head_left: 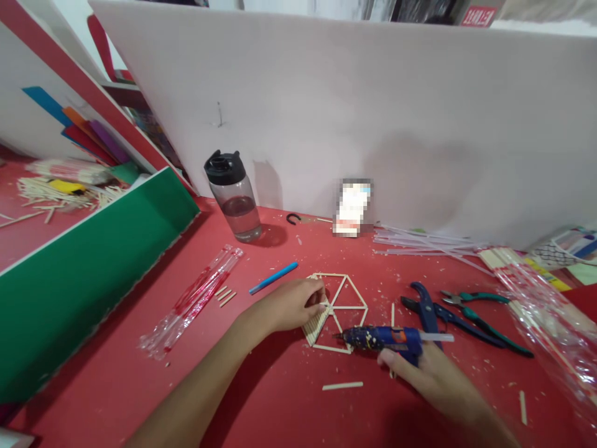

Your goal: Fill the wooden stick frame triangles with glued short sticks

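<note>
While the right hand [431,376] grasps a hot glue gun [387,338] at four o'clock from the hexagonal stick frame [347,307], the nozzle points toward nine o'clock, close to the frame's five-o'clock spoke; whether it touches cannot be told. The frame lies on the red table [280,386], its eight-o'clock section filled with side-by-side sticks. From nine o'clock the left hand [293,303] rests over that section, fingers bent near the hub; whether they pinch a stick cannot be seen. Around the frame, a loose stick [342,386] lies at six o'clock, a blue pen [273,278] at ten, a water bottle [240,208] farther off between ten and eleven, and green-handled pliers [485,297] at three, beside blue-handled cutters [426,311].
</note>
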Tool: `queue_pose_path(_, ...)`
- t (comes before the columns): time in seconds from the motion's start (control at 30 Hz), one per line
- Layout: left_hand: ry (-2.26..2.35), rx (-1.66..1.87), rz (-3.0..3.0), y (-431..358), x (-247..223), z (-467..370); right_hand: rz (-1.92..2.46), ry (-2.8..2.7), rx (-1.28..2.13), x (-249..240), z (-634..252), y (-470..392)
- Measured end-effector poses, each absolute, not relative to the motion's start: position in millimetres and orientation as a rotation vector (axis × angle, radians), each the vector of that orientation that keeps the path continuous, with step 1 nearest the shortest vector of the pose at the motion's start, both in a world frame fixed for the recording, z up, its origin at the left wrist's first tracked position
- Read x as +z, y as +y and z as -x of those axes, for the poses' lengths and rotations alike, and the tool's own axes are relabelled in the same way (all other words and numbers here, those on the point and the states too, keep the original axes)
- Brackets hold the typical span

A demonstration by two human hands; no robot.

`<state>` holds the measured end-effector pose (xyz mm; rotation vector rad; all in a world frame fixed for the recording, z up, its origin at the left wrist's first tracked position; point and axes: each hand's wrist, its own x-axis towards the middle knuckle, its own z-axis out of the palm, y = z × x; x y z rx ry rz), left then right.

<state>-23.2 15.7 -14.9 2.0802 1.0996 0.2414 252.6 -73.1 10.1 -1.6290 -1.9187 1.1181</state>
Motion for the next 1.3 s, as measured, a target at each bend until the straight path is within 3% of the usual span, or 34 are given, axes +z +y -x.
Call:
queue_pose_path(0.13, 1.092, 0.240, -2.108, 16.0, -14.6, 24.3, 1.506, -1.452, 1.456, 1.1, -268.6, -77.6)
queue_pose_path(0.23, 1.079, 0.228, -2.119, 15.7, -13.3, 25.0, 1.411, -1.230, 1.489, 0.1, -278.5, -73.4)
queue_pose_path(0.5, 1.038, 0.240, -2.178, 15.0, -11.6, 26.5, 1.613, -1.266, 1.107, 12.9, -278.8, -42.9)
queue_pose_path(0.73, 1.037, 0.124, -2.309, 12.2, -2.4, 26.4, 2.198, -2.148, 0.465, 25.5, -252.7, -6.3)
queue_pose_path(1.07, 1.058, 0.116, -2.343, 6.1, 12.3, 26.2, 2.327, -2.214, 0.279, 17.7, -217.5, 37.9)
queue_pose_path(1.3, 1.098, 0.218, -2.397, 5.0, 18.2, 22.9, 2.185, -2.255, 0.198, 37.3, -213.7, 16.6)
